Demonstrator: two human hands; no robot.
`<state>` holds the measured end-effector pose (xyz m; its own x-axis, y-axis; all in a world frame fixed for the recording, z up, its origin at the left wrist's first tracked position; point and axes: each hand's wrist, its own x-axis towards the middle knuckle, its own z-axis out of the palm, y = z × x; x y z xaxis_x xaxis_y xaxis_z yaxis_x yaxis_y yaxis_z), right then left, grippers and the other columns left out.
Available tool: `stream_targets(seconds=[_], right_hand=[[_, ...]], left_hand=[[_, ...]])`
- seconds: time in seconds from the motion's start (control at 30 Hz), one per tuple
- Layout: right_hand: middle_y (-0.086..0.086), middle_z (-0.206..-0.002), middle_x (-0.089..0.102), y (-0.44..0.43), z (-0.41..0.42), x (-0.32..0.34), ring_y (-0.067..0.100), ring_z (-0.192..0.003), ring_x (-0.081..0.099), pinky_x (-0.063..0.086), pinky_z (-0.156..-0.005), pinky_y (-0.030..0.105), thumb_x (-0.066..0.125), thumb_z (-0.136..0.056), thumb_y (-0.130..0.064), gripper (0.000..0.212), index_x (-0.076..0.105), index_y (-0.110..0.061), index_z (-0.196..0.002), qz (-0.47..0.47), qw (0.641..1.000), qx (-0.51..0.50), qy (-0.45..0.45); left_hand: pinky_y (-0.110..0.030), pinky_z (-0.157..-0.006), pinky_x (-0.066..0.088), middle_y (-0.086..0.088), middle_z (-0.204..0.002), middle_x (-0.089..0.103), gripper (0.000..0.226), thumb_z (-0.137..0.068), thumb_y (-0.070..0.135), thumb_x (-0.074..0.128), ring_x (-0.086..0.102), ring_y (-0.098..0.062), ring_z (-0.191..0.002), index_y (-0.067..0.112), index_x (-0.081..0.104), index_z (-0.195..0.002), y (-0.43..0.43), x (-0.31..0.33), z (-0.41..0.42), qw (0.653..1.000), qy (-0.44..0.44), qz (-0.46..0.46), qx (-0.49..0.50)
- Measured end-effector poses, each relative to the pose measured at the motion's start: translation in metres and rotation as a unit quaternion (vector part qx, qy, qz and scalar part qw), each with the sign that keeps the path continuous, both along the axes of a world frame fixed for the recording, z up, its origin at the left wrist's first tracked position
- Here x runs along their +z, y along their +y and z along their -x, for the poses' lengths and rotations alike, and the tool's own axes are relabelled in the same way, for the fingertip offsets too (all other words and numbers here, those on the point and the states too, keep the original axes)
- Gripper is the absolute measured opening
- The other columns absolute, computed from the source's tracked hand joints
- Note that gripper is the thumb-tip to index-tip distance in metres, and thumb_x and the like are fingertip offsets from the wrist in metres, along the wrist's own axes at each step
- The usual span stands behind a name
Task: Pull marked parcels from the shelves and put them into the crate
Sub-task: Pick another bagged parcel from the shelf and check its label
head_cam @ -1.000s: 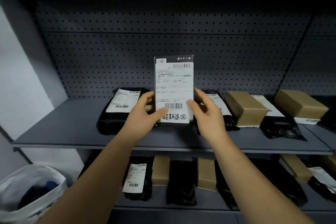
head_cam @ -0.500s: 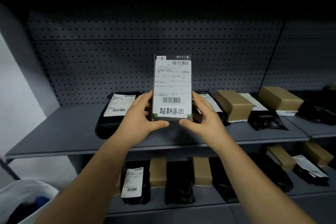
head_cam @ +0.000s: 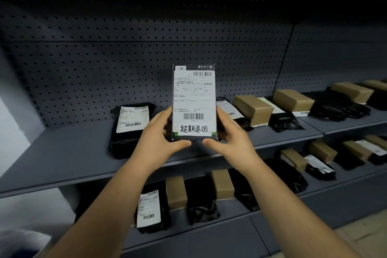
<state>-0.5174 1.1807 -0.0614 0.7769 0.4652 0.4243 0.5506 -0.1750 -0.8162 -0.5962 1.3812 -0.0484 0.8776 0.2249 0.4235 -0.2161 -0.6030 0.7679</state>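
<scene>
Both hands, left hand (head_cam: 156, 139) and right hand (head_cam: 232, 137), grip the marked parcel (head_cam: 193, 101) upright; next, carry it to the crate, unseen.

One wide-angle view, worn on the person's head, faces forward and slightly down into a dark shelving bay, close in. The left hand (head_cam: 159, 138) and right hand (head_cam: 232, 139) reach in from the bottom edge and hold a parcel (head_cam: 193, 100) at the frame's centre. The pegboard back (head_cam: 104, 69) fills the upper half; the upper shelf (head_cam: 62, 153) crosses the middle, with the lower shelf (head_cam: 326, 187) beneath it. Straight edges bow toward the borders.
</scene>
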Motion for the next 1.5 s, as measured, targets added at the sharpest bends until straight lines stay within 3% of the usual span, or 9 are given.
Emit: stream_targets(seconds=[0.27,0.4,0.5,0.63,0.87,1.03,1.13,1.37,1.5], right_hand=[[-0.022,-0.147,0.040,-0.004,0.017,0.007,-0.007,-0.132,0.042,0.042,-0.113,0.035,0.079,-0.083,-0.017,0.085,0.034,-0.041,-0.150,-0.026,0.999,-0.029,0.009],[-0.016,-0.141,0.051,-0.043,0.016,0.009,-0.003,-0.125,0.051,0.047,-0.107,0.039,0.078,-0.084,-0.030,0.082,0.032,-0.052,-0.148,-0.026,0.996,-0.083,0.037],[-0.016,-0.139,0.054,-0.088,0.018,0.008,-0.001,-0.124,0.053,0.050,-0.101,0.037,0.078,-0.085,-0.030,0.081,0.031,-0.054,-0.147,-0.024,0.991,-0.124,0.053],[-0.013,-0.134,0.061,-0.157,0.022,0.007,0.005,-0.118,0.060,0.053,-0.096,0.033,0.079,-0.084,-0.021,0.083,0.034,-0.044,-0.150,-0.059,0.977,-0.184,0.086],[-0.007,-0.126,0.067,-0.278,0.017,0.006,0.011,-0.113,0.065,0.057,-0.092,0.035,0.079,-0.081,-0.013,0.076,0.044,-0.043,-0.141,-0.154,0.942,-0.274,0.122],[-0.015,-0.118,0.071,-0.357,0.005,0.001,0.009,-0.109,0.068,0.054,-0.092,0.029,0.073,-0.085,-0.004,0.070,0.046,-0.030,-0.144,-0.222,0.917,-0.306,0.129],[-0.008,-0.123,0.070,-0.401,0.002,-0.005,0.009,-0.109,0.068,0.055,-0.085,0.023,0.070,-0.086,0.000,0.066,0.049,-0.032,-0.140,-0.242,0.905,-0.328,0.121],[-0.003,-0.134,0.063,-0.497,-0.010,-0.021,0.014,-0.123,0.060,0.047,-0.107,0.042,0.076,-0.082,-0.003,0.071,0.048,-0.022,-0.144,-0.277,0.856,-0.418,0.125],[-0.003,-0.125,0.069,-0.543,-0.024,-0.021,0.012,-0.118,0.064,0.049,-0.105,0.034,0.075,-0.082,-0.002,0.070,0.048,-0.015,-0.145,-0.276,0.827,-0.474,0.121]], left_hand=[[0.001,-0.080,0.036,0.034,-0.122,0.040,0.090,-0.071,0.025,0.085,0.043,0.021,-0.104,0.049,0.033,-0.141,0.003,-0.001,-0.001,0.998,-0.025,0.015,-0.047],[0.007,-0.076,0.032,0.048,-0.114,0.034,0.088,-0.073,0.020,0.085,0.038,0.032,-0.099,0.053,0.029,-0.132,-0.032,-0.004,-0.022,0.993,-0.043,0.029,-0.103],[0.007,-0.076,0.033,0.058,-0.108,0.036,0.086,-0.072,0.020,0.085,0.040,0.030,-0.101,0.061,0.032,-0.126,-0.073,-0.006,-0.042,0.987,-0.037,0.038,-0.154],[-0.011,-0.095,0.039,0.038,-0.129,0.043,0.089,-0.069,0.025,0.087,0.045,0.013,-0.117,0.053,0.037,-0.137,-0.139,-0.009,-0.070,0.975,-0.030,0.030,-0.217],[0.001,-0.085,0.033,0.053,-0.120,0.028,0.082,-0.076,0.027,0.081,0.036,0.028,-0.109,0.055,0.033,-0.136,-0.264,-0.002,-0.110,0.953,-0.032,0.006,-0.302],[-0.025,-0.100,0.044,0.019,-0.133,0.046,0.062,-0.082,0.034,0.074,0.050,0.001,-0.116,0.037,0.047,-0.138,-0.338,0.000,-0.135,0.952,-0.032,0.011,-0.305],[-0.024,-0.104,0.036,0.019,-0.135,0.043,0.054,-0.087,0.035,0.068,0.042,0.003,-0.120,0.030,0.049,-0.138,-0.381,-0.003,-0.150,0.951,-0.051,-0.020,-0.304],[-0.019,-0.107,0.031,0.016,-0.136,0.047,0.048,-0.089,0.038,0.066,0.041,-0.001,-0.128,0.025,0.052,-0.134,-0.484,-0.021,-0.199,0.921,-0.052,-0.081,-0.378],[-0.022,-0.108,0.032,0.014,-0.138,0.047,0.051,-0.088,0.042,0.064,0.041,-0.004,-0.129,0.025,0.052,-0.135,-0.546,-0.030,-0.239,0.899,-0.049,-0.083,-0.427]])
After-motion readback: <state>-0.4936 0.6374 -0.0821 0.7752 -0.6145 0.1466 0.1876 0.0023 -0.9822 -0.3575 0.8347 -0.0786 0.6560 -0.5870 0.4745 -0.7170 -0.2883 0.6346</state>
